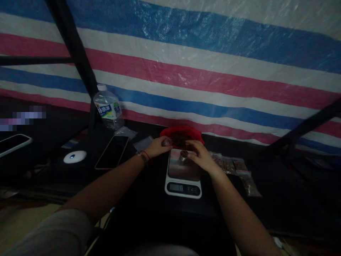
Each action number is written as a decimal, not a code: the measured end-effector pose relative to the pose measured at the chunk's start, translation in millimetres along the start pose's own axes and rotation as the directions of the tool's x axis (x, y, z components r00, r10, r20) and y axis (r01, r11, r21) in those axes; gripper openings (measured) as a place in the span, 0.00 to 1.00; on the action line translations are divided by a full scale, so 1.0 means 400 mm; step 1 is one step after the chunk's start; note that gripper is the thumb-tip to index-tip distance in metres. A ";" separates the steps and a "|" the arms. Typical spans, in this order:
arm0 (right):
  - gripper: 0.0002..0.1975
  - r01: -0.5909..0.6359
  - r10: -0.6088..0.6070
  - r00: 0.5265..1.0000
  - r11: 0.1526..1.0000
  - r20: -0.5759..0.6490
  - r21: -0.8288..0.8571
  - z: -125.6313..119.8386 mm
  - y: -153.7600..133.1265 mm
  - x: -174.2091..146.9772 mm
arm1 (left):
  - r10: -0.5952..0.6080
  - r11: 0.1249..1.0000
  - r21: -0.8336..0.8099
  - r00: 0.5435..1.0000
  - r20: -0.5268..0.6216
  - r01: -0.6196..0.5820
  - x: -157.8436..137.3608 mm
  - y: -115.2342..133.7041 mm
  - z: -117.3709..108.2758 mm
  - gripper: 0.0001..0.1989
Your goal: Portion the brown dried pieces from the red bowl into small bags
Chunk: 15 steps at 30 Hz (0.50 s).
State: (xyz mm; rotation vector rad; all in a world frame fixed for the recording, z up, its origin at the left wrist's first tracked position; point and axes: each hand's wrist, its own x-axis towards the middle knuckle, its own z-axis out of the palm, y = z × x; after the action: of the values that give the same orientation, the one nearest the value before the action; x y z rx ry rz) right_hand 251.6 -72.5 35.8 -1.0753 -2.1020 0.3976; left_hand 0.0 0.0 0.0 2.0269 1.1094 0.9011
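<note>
A digital kitchen scale (183, 174) with a white body and a metal plate lies in front of me; its display is lit, but its digits are too dim to read surely. On the plate stands a small round metal cup (183, 155) with brown bits in it. My right hand (201, 154) is beside the cup, fingers apart and curved, its thumb close to the rim; I cannot tell if it touches. My left hand (157, 146) is closed on a small clear plastic bag (167, 142). Behind both hands sits a red plastic bag (183, 128) with brown loose material inside.
Several filled clear sachets (249, 183) lie right of the scale. To the left are empty clear bags (143, 143), a dark phone (112, 152), a white oval object (75, 156) and a large clear bottle (108, 108). A striped sheet (186, 81) hangs behind the black table.
</note>
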 end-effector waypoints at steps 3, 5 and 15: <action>0.27 -0.033 0.035 0.999 0.999 0.042 -0.026 0.022 0.009 -0.014 | 0.007 0.998 0.069 1.000 -0.019 -0.006 -0.001 0.003 0.002 0.19; 0.26 -0.048 0.051 0.997 0.998 0.056 -0.049 0.027 0.007 -0.020 | 0.019 0.997 0.082 1.000 -0.017 -0.017 -0.003 0.007 0.002 0.17; 0.16 -0.074 0.075 0.997 0.996 0.019 -0.052 0.046 0.018 -0.023 | 0.061 0.997 -0.041 0.998 -0.023 -0.062 -0.013 0.027 0.000 0.15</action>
State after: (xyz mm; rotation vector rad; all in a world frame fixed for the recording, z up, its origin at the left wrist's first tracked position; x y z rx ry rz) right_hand 245.9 -74.6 14.6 -1.1866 -2.1054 0.3948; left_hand 2.5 -9.3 7.2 2.0316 1.0362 0.9721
